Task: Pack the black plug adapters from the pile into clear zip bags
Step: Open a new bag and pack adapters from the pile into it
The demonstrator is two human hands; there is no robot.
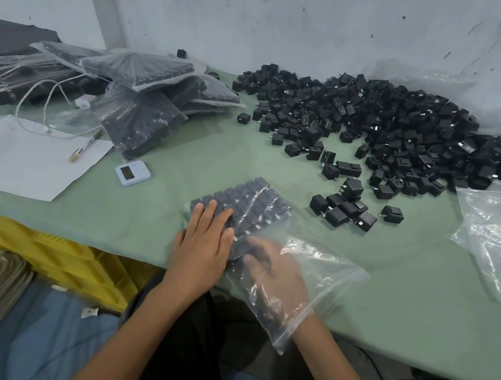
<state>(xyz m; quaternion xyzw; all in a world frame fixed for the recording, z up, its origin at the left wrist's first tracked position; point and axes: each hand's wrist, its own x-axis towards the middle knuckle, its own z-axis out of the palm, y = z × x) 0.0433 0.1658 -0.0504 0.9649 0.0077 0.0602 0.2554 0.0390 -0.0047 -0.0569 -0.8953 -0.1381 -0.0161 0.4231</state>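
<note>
A clear zip bag lies on the green table near its front edge, its far half filled with neat rows of black plug adapters. My left hand rests flat on top of the bag, fingers straight over the packed rows. My right hand is inside the bag through its open mouth, seen blurred through the plastic; how its fingers lie is unclear. A big loose pile of black adapters covers the back right of the table, with a small cluster just right of the bag.
Filled bags are stacked at the back left. A white timer, a paper sheet with a pen and a white cable lie left. Empty clear bags lie at the right edge. A yellow crate stands below the table.
</note>
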